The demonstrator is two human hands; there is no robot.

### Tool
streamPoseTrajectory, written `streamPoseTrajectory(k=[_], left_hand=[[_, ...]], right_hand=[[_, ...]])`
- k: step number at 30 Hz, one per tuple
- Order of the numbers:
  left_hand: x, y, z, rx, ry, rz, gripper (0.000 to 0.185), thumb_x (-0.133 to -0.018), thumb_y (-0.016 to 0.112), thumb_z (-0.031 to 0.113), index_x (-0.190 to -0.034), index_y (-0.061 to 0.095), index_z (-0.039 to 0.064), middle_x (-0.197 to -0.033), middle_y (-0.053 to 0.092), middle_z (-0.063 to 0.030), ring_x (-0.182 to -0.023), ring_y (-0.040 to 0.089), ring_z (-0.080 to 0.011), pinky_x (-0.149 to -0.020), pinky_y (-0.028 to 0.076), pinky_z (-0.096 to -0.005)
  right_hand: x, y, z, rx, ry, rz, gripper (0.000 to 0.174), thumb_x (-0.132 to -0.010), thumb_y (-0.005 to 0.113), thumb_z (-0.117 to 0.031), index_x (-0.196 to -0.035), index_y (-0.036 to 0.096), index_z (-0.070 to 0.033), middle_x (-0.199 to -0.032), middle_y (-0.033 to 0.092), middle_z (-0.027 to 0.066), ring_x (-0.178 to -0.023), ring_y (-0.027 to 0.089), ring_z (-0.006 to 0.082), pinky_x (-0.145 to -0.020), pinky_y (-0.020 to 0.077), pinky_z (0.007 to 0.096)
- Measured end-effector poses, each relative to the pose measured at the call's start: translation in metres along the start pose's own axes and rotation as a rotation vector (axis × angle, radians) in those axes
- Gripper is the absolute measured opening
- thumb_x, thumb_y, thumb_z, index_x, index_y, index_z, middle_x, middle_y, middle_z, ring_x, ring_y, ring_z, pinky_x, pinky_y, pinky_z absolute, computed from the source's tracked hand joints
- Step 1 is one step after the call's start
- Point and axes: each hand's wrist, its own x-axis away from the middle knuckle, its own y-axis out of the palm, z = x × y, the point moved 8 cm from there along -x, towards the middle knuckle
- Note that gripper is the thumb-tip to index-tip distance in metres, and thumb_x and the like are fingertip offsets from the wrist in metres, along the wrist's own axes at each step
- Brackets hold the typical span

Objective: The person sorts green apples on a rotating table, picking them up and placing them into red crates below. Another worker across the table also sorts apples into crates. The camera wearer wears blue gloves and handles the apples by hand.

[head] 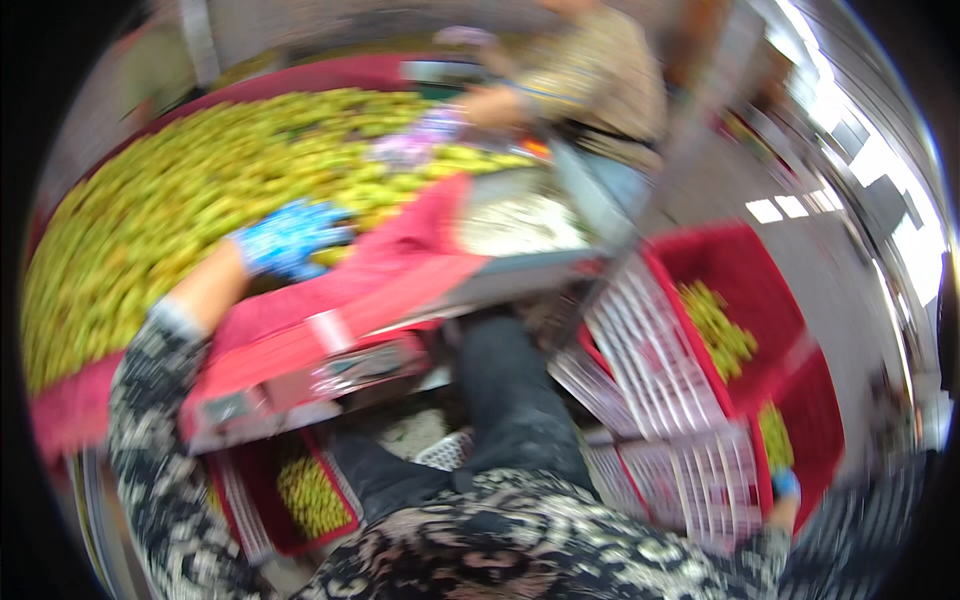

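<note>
My left hand [296, 236], in a blue glove, lies over a broad bed of small yellow-green fruits [172, 195] on the sorting table. Its fingers look spread and touch the fruits near the red cloth edge [300, 307]; blur hides finer detail. Low on the right, my right hand [785, 484], also blue-gloved, is at a red-lined plastic crate [810, 420] with some of the same fruits [776, 439] inside. Only a small part of that hand shows, so its grip cannot be made out.
Across the table a person's gloved hand [420, 139] reaches into the fruits. Another crate [652, 345] with fruits stands at the right. Below the table, by my legs [510, 390], sits a red crate [262, 487] of fruits. A slanting post [675, 150] rises beside the table's right end.
</note>
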Motion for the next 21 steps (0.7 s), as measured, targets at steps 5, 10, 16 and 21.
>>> streamPoseTrajectory(k=[5,10,16,21], left_hand=[[0.032,0.007,-0.053,0.055,-0.405,0.021,0.056,-0.077,0.071,0.037,-0.128,0.057,0.017,-0.151,0.043,-0.0145,-0.137,0.043,-0.0362,-0.104,0.039,-0.0583],[0.092,-0.002,-0.113,-0.071,-0.904,-0.039,0.057,-0.087,0.064,0.053,-0.133,0.056,0.021,-0.140,0.052,-0.0116,-0.131,0.047,-0.0353,-0.106,0.034,-0.0634],[0.166,-0.008,-0.168,-0.074,-1.359,-0.052,0.079,-0.091,0.045,0.071,-0.158,0.021,0.037,-0.164,0.023,-0.0114,-0.149,0.024,-0.0388,-0.117,0.020,-0.0635],[0.203,-0.022,-0.165,0.101,-1.353,-0.031,0.075,-0.091,0.046,0.069,-0.152,0.039,0.027,-0.161,0.032,-0.0087,-0.147,0.030,-0.0332,-0.119,0.025,-0.0524]], right_hand=[[-0.004,-0.021,-0.060,0.434,-0.146,0.233,0.023,-0.086,0.062,-0.031,-0.079,0.067,-0.010,-0.066,0.061,0.0054,-0.061,0.060,0.0211,-0.054,0.0484,0.0380],[0.061,-0.057,-0.150,0.224,-0.892,1.190,0.034,-0.102,0.048,-0.026,-0.098,0.070,-0.001,-0.094,0.072,0.0131,-0.084,0.067,0.0277,-0.077,0.0521,0.0375],[0.310,0.221,-0.292,0.138,-1.765,0.681,0.014,-0.098,0.057,-0.007,-0.103,0.068,0.000,-0.100,0.068,0.0099,-0.093,0.064,0.0235,-0.088,0.0500,0.0348],[0.426,0.455,-0.380,0.486,-2.276,0.029,0.027,-0.080,0.073,-0.009,-0.106,0.072,-0.007,-0.108,0.068,0.0121,-0.101,0.062,0.0324,-0.091,0.0471,0.0440]])
